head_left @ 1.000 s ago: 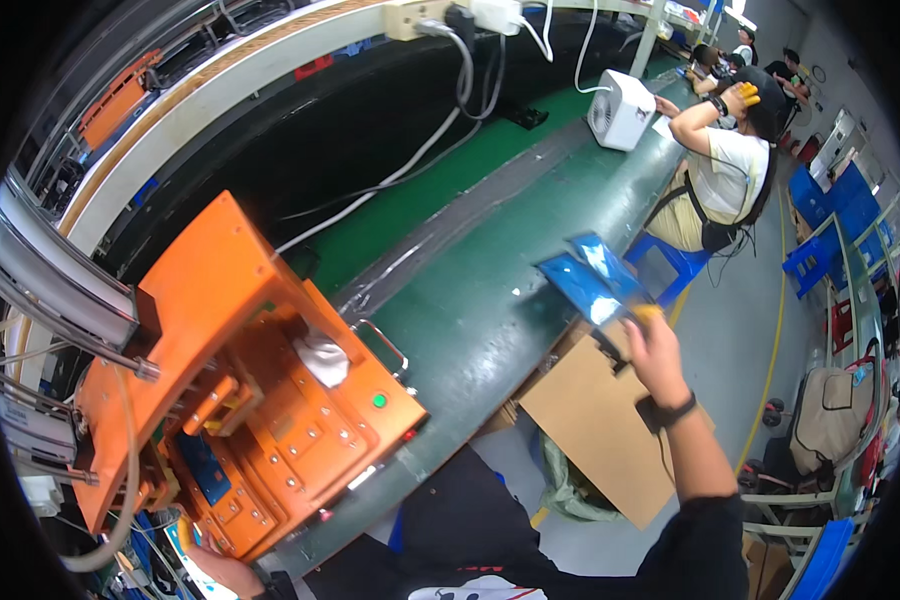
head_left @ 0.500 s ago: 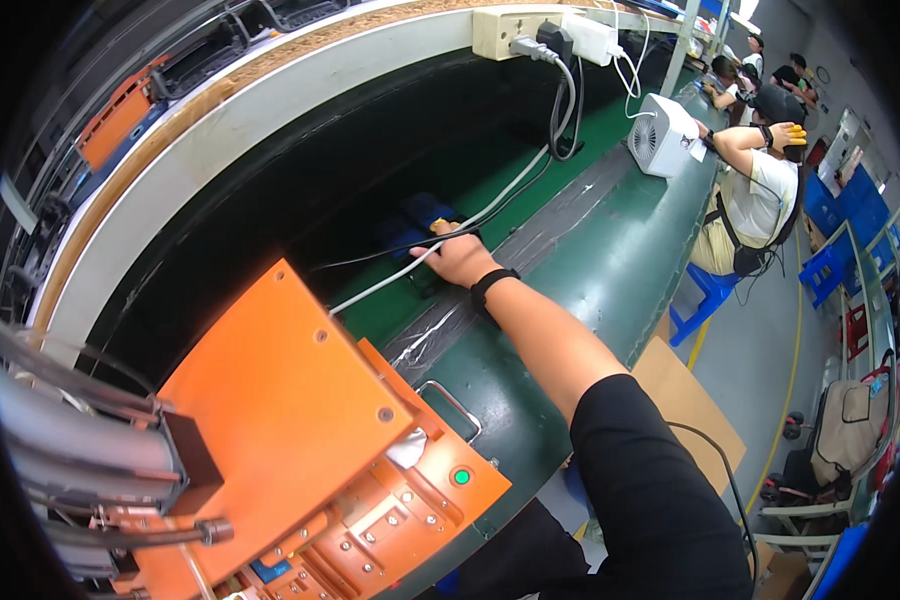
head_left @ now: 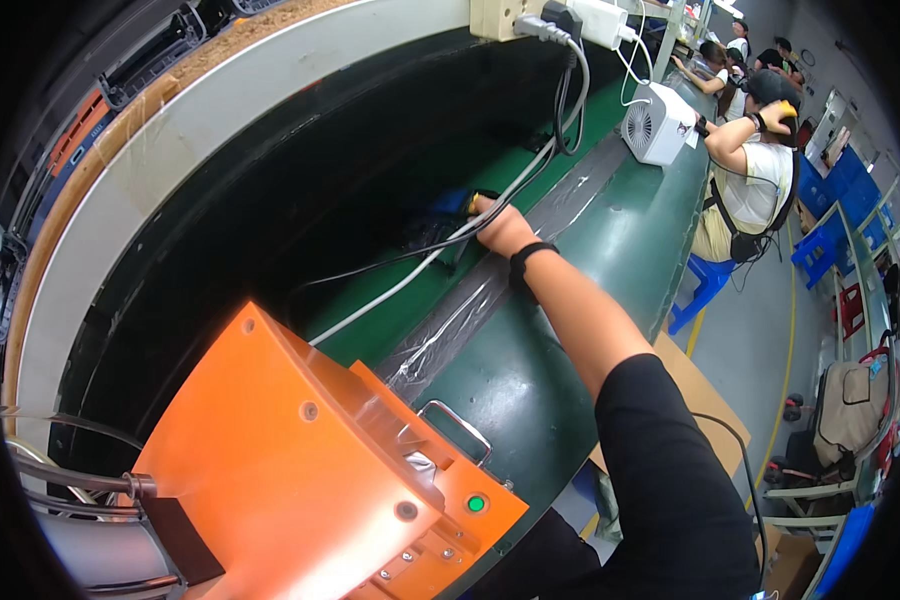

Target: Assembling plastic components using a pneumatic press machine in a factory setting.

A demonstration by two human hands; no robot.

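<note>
My right hand (head_left: 505, 228) reaches far forward over the green bench, into the dark space below a raised shelf. Its fingers are curled closed, with yellow showing at the fingertips. They meet a dark blue item (head_left: 452, 204) deep in shadow, whose kind I cannot make out. A grey cable (head_left: 395, 283) and a thinner black cable (head_left: 370, 275) run across just beside the hand. A black band circles my wrist. My left hand is out of view.
An orange machine (head_left: 290, 420) with a lit green button (head_left: 476, 503) and a metal handle (head_left: 457, 430) stands near left. A white fan (head_left: 658, 124) sits on the bench beyond my hand. Plugs fill a power strip (head_left: 498, 18) above. A seated person (head_left: 760, 180) works at far right.
My right hand has moved right and slightly farther away, its fingers now more curled. The blue item appears farther right too. The view has shifted, and the orange machine's cover fills more of the lower left.
</note>
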